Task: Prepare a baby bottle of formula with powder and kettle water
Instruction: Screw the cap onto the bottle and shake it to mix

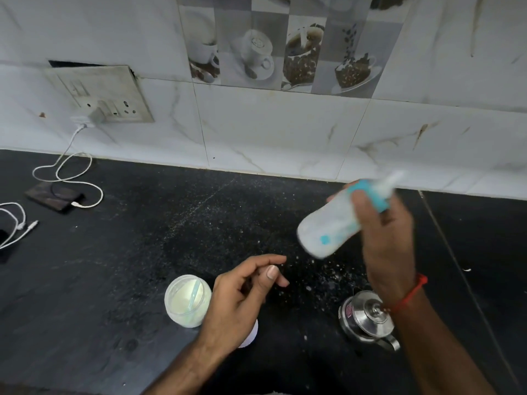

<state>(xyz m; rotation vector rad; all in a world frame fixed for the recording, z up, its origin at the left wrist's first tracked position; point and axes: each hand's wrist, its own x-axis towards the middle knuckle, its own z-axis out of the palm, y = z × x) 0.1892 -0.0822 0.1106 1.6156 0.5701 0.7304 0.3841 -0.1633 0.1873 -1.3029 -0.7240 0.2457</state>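
Two bare hands over a black speckled stone counter (176,223).
At centre right the right hand (385,235) grips a blurred, tilted white-and-teal plastic baby bottle (336,220); the left hand (242,292), lower centre, hangs loosely curled and holds nothing, beside an open clear powder jar (186,300) and a steel kettle (368,317).

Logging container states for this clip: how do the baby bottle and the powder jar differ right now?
The baby bottle is gripped in the right hand, off the counter and tilted, motion-blurred; the powder jar stands upright on the black counter, untouched, beside the empty left hand. The bottle is closed with its blue collar and teat on; the jar is open, a scoop resting in the powder. Both are pale translucent containers with whitish contents.
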